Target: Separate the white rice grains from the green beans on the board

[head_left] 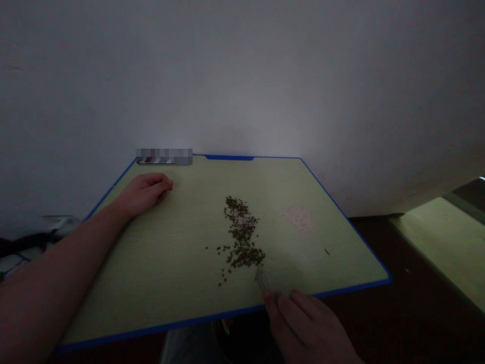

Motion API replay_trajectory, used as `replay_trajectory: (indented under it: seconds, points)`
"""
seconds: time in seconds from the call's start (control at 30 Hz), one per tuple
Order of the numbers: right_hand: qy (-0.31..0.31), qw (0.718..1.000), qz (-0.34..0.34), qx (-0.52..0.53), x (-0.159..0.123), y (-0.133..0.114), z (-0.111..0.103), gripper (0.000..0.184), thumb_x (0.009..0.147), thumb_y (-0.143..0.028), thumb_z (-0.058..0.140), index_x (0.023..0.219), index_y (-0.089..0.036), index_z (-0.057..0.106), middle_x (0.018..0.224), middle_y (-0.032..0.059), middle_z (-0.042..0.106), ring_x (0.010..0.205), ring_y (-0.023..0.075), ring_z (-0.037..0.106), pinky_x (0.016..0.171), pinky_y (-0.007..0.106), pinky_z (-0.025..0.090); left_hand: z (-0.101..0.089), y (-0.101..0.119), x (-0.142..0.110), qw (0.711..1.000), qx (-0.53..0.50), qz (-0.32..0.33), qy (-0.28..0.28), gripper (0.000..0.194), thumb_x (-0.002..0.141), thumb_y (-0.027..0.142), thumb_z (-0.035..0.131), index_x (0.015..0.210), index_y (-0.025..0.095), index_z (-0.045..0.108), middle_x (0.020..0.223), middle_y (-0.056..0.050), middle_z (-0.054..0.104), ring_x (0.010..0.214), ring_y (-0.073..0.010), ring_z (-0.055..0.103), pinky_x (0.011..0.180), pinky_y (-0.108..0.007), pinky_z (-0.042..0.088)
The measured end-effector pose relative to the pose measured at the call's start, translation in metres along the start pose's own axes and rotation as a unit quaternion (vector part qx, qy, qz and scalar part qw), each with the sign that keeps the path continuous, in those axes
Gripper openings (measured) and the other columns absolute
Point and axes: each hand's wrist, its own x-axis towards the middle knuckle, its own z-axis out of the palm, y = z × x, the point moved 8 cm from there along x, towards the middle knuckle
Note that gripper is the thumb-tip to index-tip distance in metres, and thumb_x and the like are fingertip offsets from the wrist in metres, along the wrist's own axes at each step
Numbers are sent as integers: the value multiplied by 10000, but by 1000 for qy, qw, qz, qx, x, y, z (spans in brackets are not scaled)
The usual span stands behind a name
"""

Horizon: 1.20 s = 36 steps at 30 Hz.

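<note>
My left hand point(146, 193) rests on the pale green desktop point(151, 273) near its far left, fingers curled and holding nothing. A long scatter of small dark green-brown seeds point(240, 235) lies across the middle of the desk. To its right is a small patch of pale pink grains point(299, 218). My right hand point(299, 323) sits at the near edge, its fingertips pinching a small clear piece point(260, 280), possibly glass or plastic. That piece is just below the seeds' lower end. Its exact shape is hard to tell in the dim light.
The desk has a blue edge and stands against a white wall point(242, 76). A blurred object point(164, 156) lies at its far edge. One stray dark seed point(326, 251) lies at the right. Dark floor and another pale green surface point(443, 242) show to the right.
</note>
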Motion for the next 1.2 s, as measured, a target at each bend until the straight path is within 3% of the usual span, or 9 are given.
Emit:
replay_trajectory:
  seconds: [0.43, 0.73, 1.2]
  points:
    - [-3, 1000, 10, 12, -26, 13, -2, 266, 958, -77, 399, 1016, -82, 659, 712, 49, 687, 598, 142, 604, 540, 263, 502, 0, -1, -1, 1000, 6, -3, -4, 250, 778, 399, 537, 660, 179, 539, 471, 63, 462, 446, -94, 401, 470, -246, 304]
    - [-23, 999, 3, 33, -27, 22, 2, 246, 938, -68, 439, 1055, -46, 654, 759, 76, 679, 623, 154, 593, 530, 275, 505, -1, -8, 2, 1000, 6, -13, -3, 248, 781, 405, 543, 672, 182, 548, 468, 64, 472, 441, -97, 400, 468, -246, 298]
    - [10, 999, -16, 41, -17, 13, -7, 242, 951, -78, 442, 944, -83, 684, 663, 36, 652, 540, 120, 555, 454, 255, 443, -1, -1, -1, 1000, 10, -9, 1, 247, 768, 405, 545, 661, 182, 548, 469, 63, 469, 450, -99, 409, 484, -246, 313]
